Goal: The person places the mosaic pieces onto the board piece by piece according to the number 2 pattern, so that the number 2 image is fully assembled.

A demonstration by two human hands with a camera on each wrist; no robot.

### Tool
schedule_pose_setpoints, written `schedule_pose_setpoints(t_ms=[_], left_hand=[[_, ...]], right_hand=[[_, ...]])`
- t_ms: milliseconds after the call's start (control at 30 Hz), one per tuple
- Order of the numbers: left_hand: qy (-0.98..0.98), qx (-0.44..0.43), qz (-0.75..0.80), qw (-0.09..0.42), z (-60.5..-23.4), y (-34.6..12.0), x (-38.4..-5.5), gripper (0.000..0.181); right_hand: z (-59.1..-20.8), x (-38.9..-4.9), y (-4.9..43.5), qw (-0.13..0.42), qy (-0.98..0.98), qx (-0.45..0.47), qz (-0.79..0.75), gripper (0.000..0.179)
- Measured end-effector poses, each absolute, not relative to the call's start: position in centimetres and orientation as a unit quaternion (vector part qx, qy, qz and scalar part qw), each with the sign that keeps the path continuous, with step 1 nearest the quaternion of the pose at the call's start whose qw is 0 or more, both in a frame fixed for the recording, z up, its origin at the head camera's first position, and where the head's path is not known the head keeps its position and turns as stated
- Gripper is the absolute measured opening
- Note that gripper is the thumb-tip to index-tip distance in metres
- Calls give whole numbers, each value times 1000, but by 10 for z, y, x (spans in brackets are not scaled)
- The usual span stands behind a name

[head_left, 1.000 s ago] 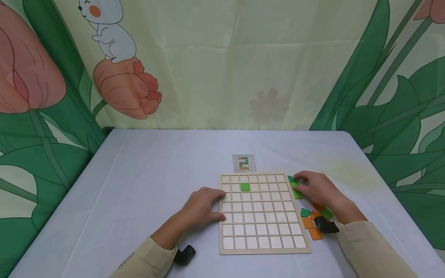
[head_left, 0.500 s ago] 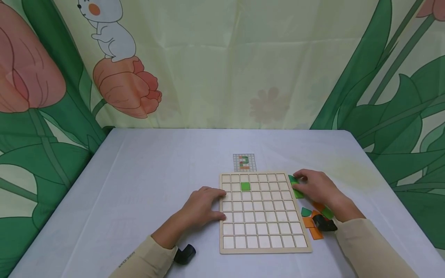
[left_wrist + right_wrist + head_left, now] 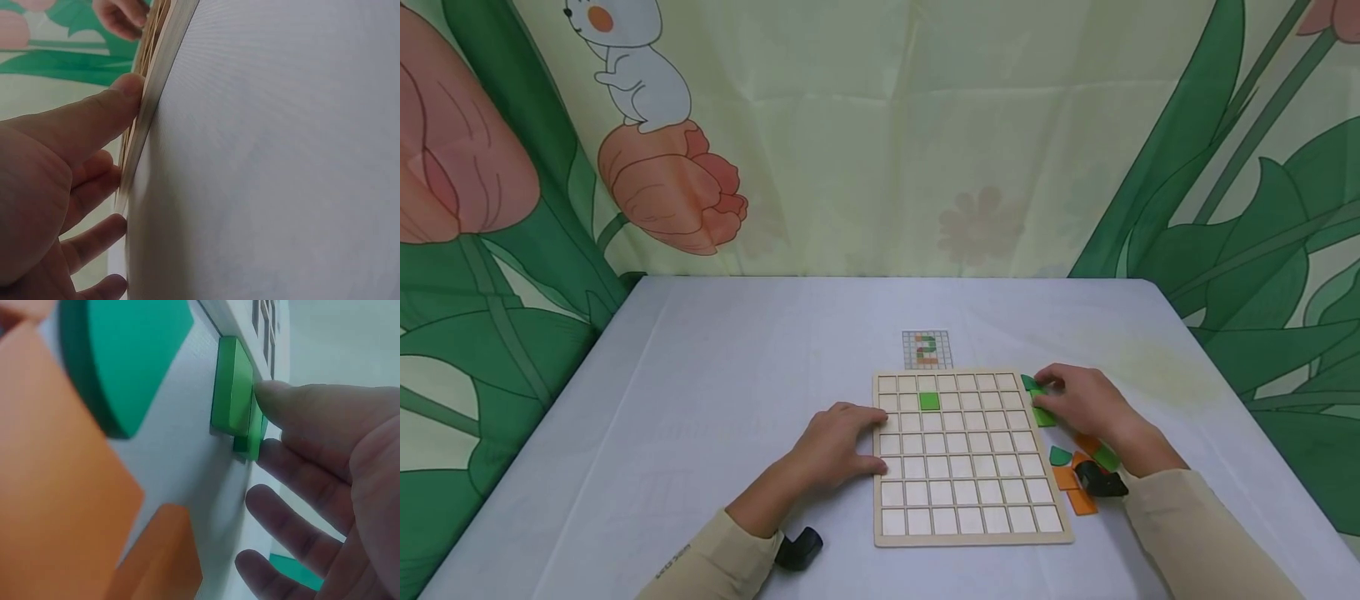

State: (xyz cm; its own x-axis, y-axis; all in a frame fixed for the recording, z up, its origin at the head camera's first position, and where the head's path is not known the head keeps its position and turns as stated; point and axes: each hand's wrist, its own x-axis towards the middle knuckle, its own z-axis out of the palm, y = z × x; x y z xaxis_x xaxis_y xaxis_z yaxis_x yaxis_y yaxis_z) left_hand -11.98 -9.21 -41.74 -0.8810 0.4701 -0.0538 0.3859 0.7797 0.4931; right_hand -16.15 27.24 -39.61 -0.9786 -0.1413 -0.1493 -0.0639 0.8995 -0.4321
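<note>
- Here was the pickup, by my reading: a green tile (image 3: 254, 442) was being collected for the board, 1 green square (image 3: 929, 402) being already in place.
- The right hand (image 3: 1082, 404) had it, or so it looked: thumb and forefinger pinched the tile at opposite ends, the other fingers spread loose behind.
- And where was that tile? Low on the white tabletop (image 3: 760, 350), just beside the right edge of the wooden board (image 3: 955, 444), with another green tile (image 3: 232, 387) crowding it on the near side.
- Over on the other flank, the left hand (image 3: 838, 446) had its thumb and fingers apart, tips against the board's left edge, probably steadying it.
- The next move, I judged, called for a clean lift past that neighbour, then a square drop into a cell, checked against the small printed card (image 3: 927, 350) beyond the far edge.
- A fine-looking board, too: pale frame, 7 rows of 7 white cells, thin dividers, lying flat; the lone square sat in row 2, column 3.
- The pinched tile? Bright green, straight-sided, slab-thick, its far part hidden by the fingers.
</note>
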Motion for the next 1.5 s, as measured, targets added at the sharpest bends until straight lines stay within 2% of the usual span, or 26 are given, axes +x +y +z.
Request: schedule_pose_setpoints(t_ms=[1500], left_hand=[[939,225,245,82,-418,-92,-118,64]], right_hand=[[-396,-157,286,76,978,-26,-190,41]])
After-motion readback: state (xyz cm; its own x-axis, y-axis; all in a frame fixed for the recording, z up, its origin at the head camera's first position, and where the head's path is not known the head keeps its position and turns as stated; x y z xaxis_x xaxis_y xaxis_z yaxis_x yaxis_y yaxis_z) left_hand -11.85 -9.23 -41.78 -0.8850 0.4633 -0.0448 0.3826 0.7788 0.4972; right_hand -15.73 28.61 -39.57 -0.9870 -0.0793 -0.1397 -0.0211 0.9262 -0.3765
